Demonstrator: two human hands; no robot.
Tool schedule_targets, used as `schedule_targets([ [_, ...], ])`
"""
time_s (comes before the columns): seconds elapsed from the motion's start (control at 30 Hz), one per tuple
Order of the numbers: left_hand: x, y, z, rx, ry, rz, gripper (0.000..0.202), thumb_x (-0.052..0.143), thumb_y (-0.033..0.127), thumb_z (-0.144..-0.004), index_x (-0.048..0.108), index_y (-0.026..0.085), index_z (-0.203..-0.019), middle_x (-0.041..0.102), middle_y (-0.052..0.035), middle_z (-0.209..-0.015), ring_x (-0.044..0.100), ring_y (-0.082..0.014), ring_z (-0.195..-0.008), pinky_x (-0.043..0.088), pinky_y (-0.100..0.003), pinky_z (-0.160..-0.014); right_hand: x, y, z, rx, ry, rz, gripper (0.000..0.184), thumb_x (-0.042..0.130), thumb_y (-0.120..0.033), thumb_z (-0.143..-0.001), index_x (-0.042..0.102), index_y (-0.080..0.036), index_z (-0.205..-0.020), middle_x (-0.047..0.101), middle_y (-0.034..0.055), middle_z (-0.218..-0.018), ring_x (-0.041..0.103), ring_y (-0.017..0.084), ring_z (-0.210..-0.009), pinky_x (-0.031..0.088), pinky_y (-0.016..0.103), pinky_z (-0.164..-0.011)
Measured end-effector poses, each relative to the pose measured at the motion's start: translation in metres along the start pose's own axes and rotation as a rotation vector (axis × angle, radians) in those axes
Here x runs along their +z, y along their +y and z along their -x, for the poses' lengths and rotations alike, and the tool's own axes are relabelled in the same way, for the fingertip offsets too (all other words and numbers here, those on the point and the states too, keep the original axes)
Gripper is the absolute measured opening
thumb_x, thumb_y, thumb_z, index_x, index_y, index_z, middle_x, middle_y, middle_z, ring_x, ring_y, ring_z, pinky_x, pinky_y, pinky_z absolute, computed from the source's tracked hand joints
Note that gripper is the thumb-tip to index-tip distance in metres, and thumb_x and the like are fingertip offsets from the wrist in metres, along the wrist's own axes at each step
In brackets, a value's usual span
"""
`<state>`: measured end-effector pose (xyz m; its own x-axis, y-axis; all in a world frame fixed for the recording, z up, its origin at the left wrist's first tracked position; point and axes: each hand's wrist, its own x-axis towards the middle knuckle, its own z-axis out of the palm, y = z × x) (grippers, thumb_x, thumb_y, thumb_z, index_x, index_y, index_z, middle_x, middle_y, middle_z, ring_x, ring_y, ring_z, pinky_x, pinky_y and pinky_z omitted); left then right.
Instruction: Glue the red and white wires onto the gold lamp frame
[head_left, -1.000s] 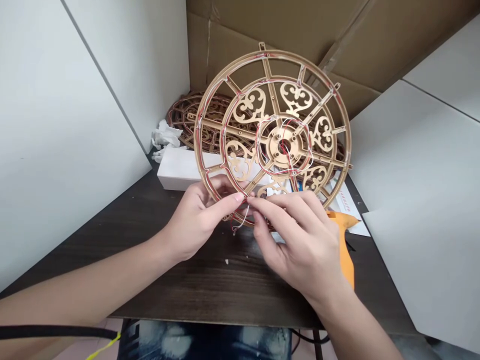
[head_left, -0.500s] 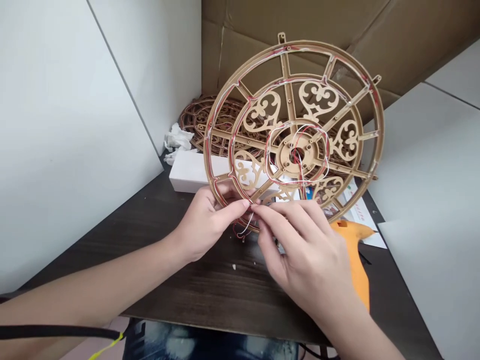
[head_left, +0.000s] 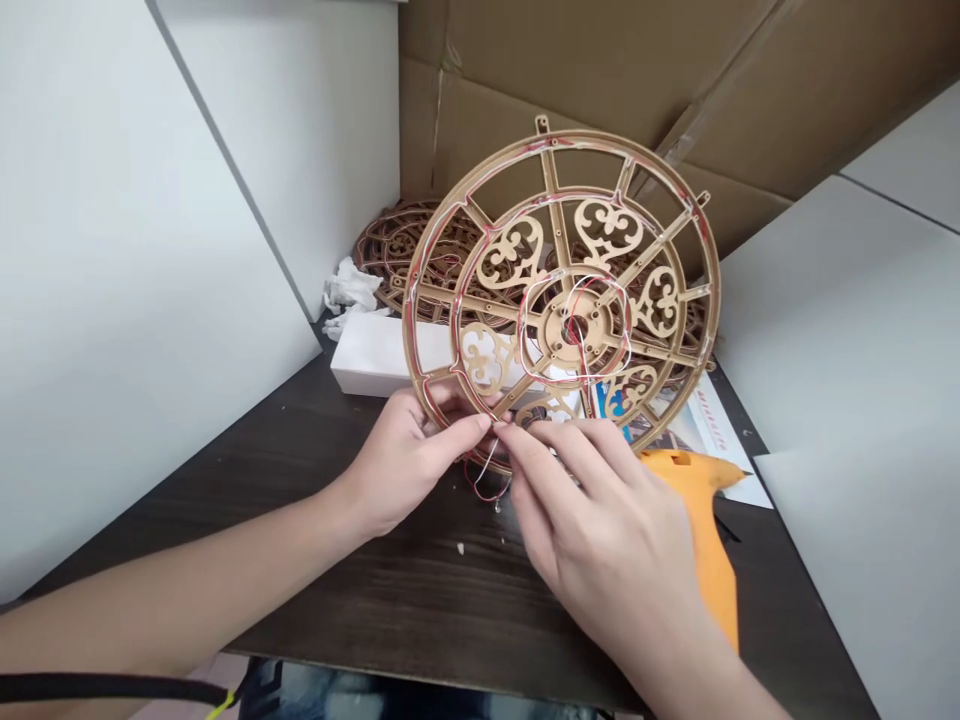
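A tan, wheel-shaped openwork frame (head_left: 556, 328) with scroll ornaments is tilted up above the dark table. Red and white wires run along its rings and loop around the hub. My left hand (head_left: 401, 455) is closed around the lower-left part of the frame, thumb in front and fingers behind. Close beside that thumb, my right hand (head_left: 611, 510) has its fingertips pinched at the inner ring, on the thin wire (head_left: 488, 462) whose loose loop hangs below. The frame's bottom edge is partly hidden by my right hand.
An orange glue gun (head_left: 714, 545) stands right of my right hand. Behind the frame are a long white box (head_left: 371, 355), crumpled white tissue (head_left: 351, 287), more wired frames (head_left: 375, 250) and a printed sheet (head_left: 712, 420). White panels flank the table; cardboard (head_left: 510, 80) backs it.
The frame sits lower in view and leans back more, with its top edge further left. Both hands keep their grip. The loose wire loop hangs slightly lower.
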<state>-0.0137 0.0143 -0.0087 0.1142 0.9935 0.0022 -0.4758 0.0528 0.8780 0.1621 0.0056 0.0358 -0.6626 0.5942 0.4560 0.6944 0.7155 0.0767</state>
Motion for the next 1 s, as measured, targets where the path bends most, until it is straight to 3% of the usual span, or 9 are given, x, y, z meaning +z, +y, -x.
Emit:
schedule_targets([
  [0.23, 0.001, 0.002, 0.002, -0.003, 0.011, 0.010, 0.020, 0.080, 0.018, -0.081, 0.080, 0.020, -0.100, 0.080, -0.0037, -0.100, 0.075, -0.0203, -0.092, 0.061, -0.028, -0.080, 0.003, 0.005, 0.000, 0.023, -0.023, -0.214, 0.030, 0.059, -0.010, -0.094, 0.071, -0.010, -0.122, 0.069, 0.0097, -0.105, 0.056, 0.024, -0.094, 0.052, 0.041, -0.086],
  [0.47, 0.000, 0.000, 0.000, -0.027, 0.058, 0.001, 0.022, 0.082, 0.021, -0.077, 0.078, 0.019, -0.099, 0.080, -0.0053, -0.100, 0.075, -0.0233, -0.092, 0.064, -0.033, -0.081, 0.007, 0.004, -0.003, 0.035, -0.055, -0.168, 0.031, 0.059, -0.012, -0.093, 0.070, -0.012, -0.122, 0.070, 0.0091, -0.106, 0.057, 0.026, -0.095, 0.053, 0.045, -0.087],
  [0.63, -0.002, 0.000, -0.002, -0.010, 0.064, 0.004, 0.021, 0.083, 0.023, -0.079, 0.079, 0.020, -0.100, 0.080, -0.0049, -0.100, 0.075, -0.0219, -0.092, 0.064, -0.031, -0.082, 0.004, 0.004, -0.004, 0.044, -0.049, -0.153, 0.030, 0.060, -0.014, -0.094, 0.071, -0.013, -0.123, 0.070, 0.0086, -0.104, 0.058, 0.025, -0.094, 0.054, 0.045, -0.086],
  [0.87, -0.003, 0.010, -0.010, 0.084, -0.006, 0.057, 0.017, 0.078, 0.021, -0.086, 0.077, 0.021, -0.103, 0.079, -0.0047, -0.109, 0.075, -0.0205, -0.100, 0.063, -0.029, -0.086, -0.010, 0.008, 0.001, 0.011, 0.107, -0.136, 0.044, 0.070, -0.014, -0.090, 0.065, -0.009, -0.134, 0.072, 0.0097, -0.119, 0.059, 0.026, -0.107, 0.051, 0.044, -0.102],
  [1.0, -0.001, 0.016, -0.010, 0.082, 0.015, 0.127, 0.015, 0.076, 0.015, -0.086, 0.078, 0.021, -0.100, 0.079, -0.0015, -0.101, 0.074, -0.0152, -0.092, 0.062, -0.022, -0.083, -0.013, 0.007, 0.003, -0.007, 0.195, -0.088, 0.036, 0.074, -0.015, -0.087, 0.071, -0.011, -0.122, 0.074, 0.0090, -0.109, 0.061, 0.026, -0.103, 0.051, 0.045, -0.101],
])
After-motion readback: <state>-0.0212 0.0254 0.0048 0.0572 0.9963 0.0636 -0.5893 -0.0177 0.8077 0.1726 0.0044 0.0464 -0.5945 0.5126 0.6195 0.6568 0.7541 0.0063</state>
